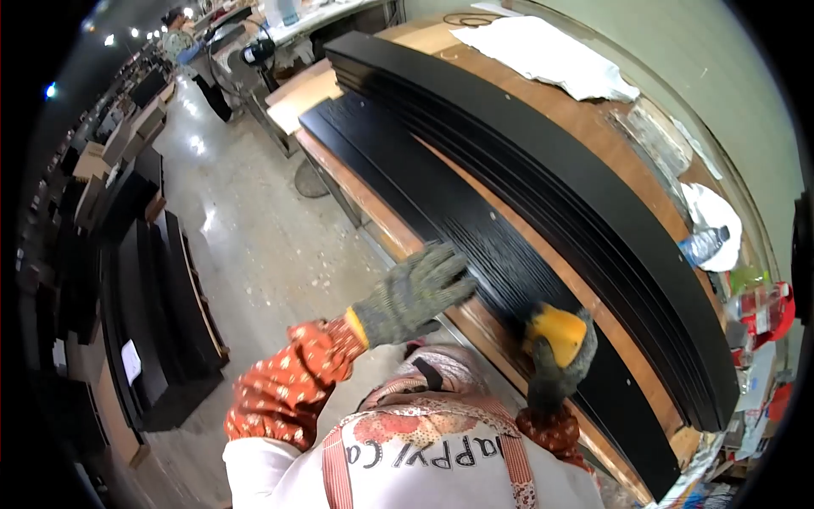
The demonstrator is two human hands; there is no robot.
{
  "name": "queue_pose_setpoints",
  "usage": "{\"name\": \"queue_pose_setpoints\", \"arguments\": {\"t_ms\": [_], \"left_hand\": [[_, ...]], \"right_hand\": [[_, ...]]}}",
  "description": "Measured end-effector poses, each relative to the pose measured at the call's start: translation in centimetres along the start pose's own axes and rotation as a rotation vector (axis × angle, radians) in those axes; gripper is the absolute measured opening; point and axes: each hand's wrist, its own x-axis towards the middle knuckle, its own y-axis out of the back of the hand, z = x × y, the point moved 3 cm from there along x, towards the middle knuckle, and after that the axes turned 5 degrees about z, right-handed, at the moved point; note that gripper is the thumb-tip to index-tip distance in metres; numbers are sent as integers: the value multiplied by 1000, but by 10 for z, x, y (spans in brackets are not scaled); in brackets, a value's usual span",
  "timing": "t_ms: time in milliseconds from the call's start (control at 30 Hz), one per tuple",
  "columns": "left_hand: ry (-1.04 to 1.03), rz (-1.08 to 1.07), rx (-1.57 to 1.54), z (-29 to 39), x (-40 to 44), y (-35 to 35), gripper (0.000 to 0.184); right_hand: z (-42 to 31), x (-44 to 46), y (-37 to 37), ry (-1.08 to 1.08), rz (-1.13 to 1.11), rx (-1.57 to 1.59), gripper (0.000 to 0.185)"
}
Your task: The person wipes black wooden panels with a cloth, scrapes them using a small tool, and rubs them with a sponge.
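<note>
A long black board [462,208] with a wood-grain surface lies along the near side of the workbench. My left hand [420,288], in a grey knit glove, rests on its near edge with the fingers stretched out and nothing held. My right hand [570,360], also gloved in grey, grips a yellow sponge-like block [557,332] over the same board, further to the right. Whether the block touches the surface cannot be made out. Behind this board, a stack of similar black boards [543,144] runs along the bench.
The wooden workbench [500,85] holds white cloth [547,58] at the back and a plastic bottle [705,246] at the right. More black boards [157,314] are stacked on the floor to the left. Another person [188,55] stands far up the aisle, near a fan [258,53].
</note>
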Motion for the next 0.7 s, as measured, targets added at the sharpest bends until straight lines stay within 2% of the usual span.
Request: {"name": "queue_pose_setpoints", "arguments": {"t_ms": [67,133,200,333,433,500,533,567,600,667,700], "left_hand": [[-107,-116,98,-35,37,6,84],[-182,-220,125,-63,67,10,81],[-251,-186,174,-94,80,-13,72],[-401,119,-96,-92,84,-59,50],[-448,47,-274,-84,89,-61,50],[-460,108,-262,-116,80,-57,59],[-474,133,-256,-134,76,-49,64],[-456,82,-292,-166,71,-39,88],[-442,107,-172,-200,70,-30,98],[-372,-55,-45,-260,76,-10,111],[-322,-247,-32,-278,82,18,114]], "right_hand": [[0,0,-16,-62,77,-8,76],[-8,5,-30,61,105,-184,70],[-9,6,-53,19,191,-220,70],[-8,12,-80,-171,315,-124,75],[-18,25,-94,-323,429,-119,74],[-14,24,-93,-311,535,-95,76],[-13,24,-90,-263,589,-223,77],[-14,22,-94,-263,629,-187,75],[-15,17,-97,-262,678,-152,72],[-3,2,-96,-237,717,-124,65],[-3,-7,-114,-257,674,-94,64]]}}
